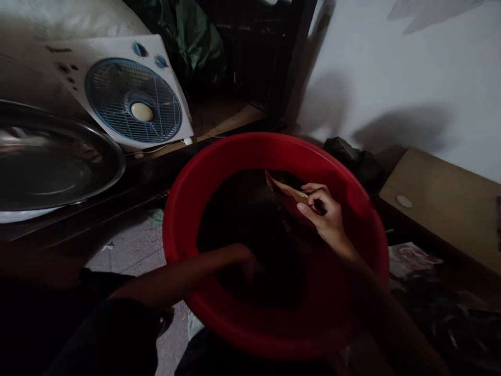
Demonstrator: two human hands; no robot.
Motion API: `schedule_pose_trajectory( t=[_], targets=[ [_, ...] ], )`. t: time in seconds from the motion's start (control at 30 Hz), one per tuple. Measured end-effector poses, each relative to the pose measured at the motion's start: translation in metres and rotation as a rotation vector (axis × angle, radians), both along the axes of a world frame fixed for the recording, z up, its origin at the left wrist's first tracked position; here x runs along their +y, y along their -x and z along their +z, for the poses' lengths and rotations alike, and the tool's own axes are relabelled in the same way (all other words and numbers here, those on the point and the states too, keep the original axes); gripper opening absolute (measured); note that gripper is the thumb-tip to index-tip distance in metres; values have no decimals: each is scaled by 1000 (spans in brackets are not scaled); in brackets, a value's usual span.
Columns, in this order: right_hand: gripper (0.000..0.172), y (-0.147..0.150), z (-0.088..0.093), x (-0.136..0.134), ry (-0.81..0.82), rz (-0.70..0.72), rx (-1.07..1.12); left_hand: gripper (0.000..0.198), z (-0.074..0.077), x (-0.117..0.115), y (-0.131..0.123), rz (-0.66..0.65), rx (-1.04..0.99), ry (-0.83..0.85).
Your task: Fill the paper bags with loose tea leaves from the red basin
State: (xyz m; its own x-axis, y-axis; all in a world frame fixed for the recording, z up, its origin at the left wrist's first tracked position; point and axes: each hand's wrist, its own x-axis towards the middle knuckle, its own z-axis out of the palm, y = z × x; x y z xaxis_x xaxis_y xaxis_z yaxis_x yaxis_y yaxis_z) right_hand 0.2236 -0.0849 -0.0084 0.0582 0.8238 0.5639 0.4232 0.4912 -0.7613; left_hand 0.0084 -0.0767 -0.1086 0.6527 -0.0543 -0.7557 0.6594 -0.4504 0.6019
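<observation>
A large red plastic basin [274, 138] sits in front of me with a dark mass [250, 209] in its lower part; the shadow hides what that mass is. My right hand [323, 209] is over the basin's right side, its thumb and fingers closed on a thin tan-brown piece [288, 190]. This piece looks like a folded sheet or dried leaf, with a pointed end tilted up and away to the left. Lower down, my left hand [249, 263] reaches into the dark mass. Its fingers are lost in shadow.
At the upper left a white box fan [135, 99] stands beside a wide metal bowl [58, 156]. Behind are a dark green bag [191, 42] and a white wall [410, 78]. To the right lies a tan board [442, 198] with a small white disc [404, 201].
</observation>
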Motion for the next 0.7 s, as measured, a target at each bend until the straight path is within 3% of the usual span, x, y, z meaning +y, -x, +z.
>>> schedule_pose_trajectory(
  t=[0.07,0.2,0.3,0.43,0.53,0.7],
  targets=[
    [25,1,1,-1,8,27,-26,40,25,13,-1,-32,-74,43],
    [25,3,0,-1,4,71,-85,26,79,46,14,296,-596,-117],
    [25,5,-2,0,-3,105,-120,23,102,63,31,538,-864,-315],
    [25,12,-4,0,-28,180,-144,18,107,71,38,693,-1071,-573],
    [24,18,-5,-2,-18,231,-166,15,103,69,35,615,-1091,-678],
    [22,23,-6,-5,-24,250,-173,26,94,62,29,491,-1056,-787]
  ],
)
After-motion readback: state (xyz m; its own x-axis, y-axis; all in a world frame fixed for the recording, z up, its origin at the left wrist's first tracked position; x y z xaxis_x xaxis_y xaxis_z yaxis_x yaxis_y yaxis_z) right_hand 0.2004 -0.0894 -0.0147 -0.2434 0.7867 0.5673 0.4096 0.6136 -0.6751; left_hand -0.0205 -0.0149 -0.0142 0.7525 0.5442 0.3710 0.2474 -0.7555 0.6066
